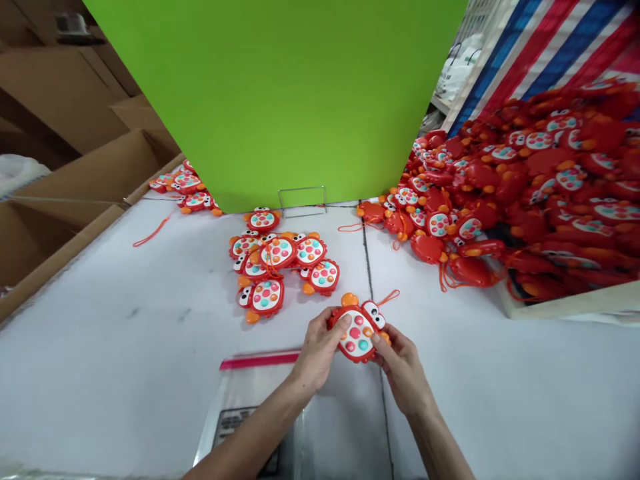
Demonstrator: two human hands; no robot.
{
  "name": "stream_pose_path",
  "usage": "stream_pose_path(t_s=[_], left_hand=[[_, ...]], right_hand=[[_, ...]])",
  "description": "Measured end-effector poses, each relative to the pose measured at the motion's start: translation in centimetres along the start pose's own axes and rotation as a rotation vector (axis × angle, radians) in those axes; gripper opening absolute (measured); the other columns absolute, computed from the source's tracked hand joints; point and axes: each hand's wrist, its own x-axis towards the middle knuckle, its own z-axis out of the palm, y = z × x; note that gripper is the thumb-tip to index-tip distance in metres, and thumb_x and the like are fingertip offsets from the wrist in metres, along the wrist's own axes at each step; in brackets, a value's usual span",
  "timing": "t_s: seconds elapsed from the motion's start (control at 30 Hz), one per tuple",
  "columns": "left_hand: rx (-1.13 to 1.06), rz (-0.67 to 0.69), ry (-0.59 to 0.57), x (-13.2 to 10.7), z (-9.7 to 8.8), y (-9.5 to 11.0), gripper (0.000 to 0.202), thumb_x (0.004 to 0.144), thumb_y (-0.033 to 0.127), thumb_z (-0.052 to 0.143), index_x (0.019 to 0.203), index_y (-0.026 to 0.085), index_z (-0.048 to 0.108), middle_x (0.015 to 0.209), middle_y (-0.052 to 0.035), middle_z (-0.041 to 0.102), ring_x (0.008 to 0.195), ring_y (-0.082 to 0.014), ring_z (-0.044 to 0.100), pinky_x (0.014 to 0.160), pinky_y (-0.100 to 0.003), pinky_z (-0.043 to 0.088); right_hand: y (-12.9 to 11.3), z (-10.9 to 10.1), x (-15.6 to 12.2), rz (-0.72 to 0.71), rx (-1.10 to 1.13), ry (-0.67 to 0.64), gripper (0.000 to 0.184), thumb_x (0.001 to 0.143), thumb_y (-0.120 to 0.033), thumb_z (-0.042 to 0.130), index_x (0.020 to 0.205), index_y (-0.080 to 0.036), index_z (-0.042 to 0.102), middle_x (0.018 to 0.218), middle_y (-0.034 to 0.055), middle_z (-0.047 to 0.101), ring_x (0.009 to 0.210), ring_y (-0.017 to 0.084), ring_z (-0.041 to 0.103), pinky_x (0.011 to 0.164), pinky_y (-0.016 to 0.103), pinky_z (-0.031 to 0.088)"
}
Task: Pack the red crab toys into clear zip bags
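Observation:
Between my two hands is a red crab-shaped toy (355, 332) with a white face of coloured round buttons, orange claws, bulging eyes and an orange cord loop. My left hand (320, 343) grips its left side, the thumb lying on the button face. On the right side my right hand (400, 360) holds it, thumb near the lower right buttons. A clear zip bag (260, 380) with a pink seal and a black printed label lies flat under my left forearm, partly hidden by it. Just beyond my hands sits a small cluster of matching crab toys (277, 252).
A big heap of crab toys (550, 173) fills a white-edged bin at right, spilling onto the white table (125, 300). A green board (290, 100) stands at the back beside a wire stand (302, 201). Cardboard boxes (90, 173) line the left edge. More toys (187, 187) lie back left.

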Motion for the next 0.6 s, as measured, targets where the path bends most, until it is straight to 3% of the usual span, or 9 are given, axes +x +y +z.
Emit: stream_pose_path(t_s=[0.1,0.27,0.43,0.6], left_hand=[[0.026,0.021,-0.009,-0.6,0.1,-0.3,0.026,0.076,0.036,0.062,0.09,0.015,0.057,0.081,-0.0034,0.061,0.072,-0.0149,0.057,0.066,-0.026,0.046],[0.203,0.112,0.002,-1.2,0.2,-0.2,0.028,0.079,0.041,0.058,0.089,0.015,0.059,0.08,-0.0033,0.061,0.074,-0.0143,0.055,0.067,-0.023,0.044],[0.233,0.097,0.065,-1.2,0.3,0.1,0.033,0.077,0.046,0.057,0.088,0.016,0.06,0.08,-0.0037,0.062,0.074,-0.0155,0.055,0.066,-0.023,0.043],[0.337,0.108,0.015,-2.1,0.0,0.8,0.032,0.077,0.043,0.058,0.096,0.018,0.056,0.091,-0.0051,0.062,0.084,-0.0182,0.055,0.074,-0.026,0.044]], right_hand=[[0.7,0.5,0.2,-0.03,0.027,0.031,0.028,0.076,-0.036,0.063,0.096,-0.016,0.059,0.083,0.0031,0.063,0.073,0.016,0.057,0.069,0.029,0.047],[0.3,-0.4,0.2,-0.102,-0.095,0.028,0.029,0.075,-0.035,0.064,0.095,-0.015,0.06,0.075,0.0017,0.061,0.066,0.014,0.053,0.06,0.025,0.045],[-0.5,0.4,0.2,-0.029,-0.082,-0.014,0.033,0.079,-0.041,0.058,0.102,-0.017,0.057,0.084,0.0035,0.063,0.071,0.016,0.057,0.06,0.027,0.048],[-0.2,1.5,0.6,-0.04,-0.039,0.095,0.04,0.07,-0.042,0.067,0.099,-0.016,0.058,0.085,0.0059,0.067,0.074,0.021,0.061,0.064,0.031,0.051]])
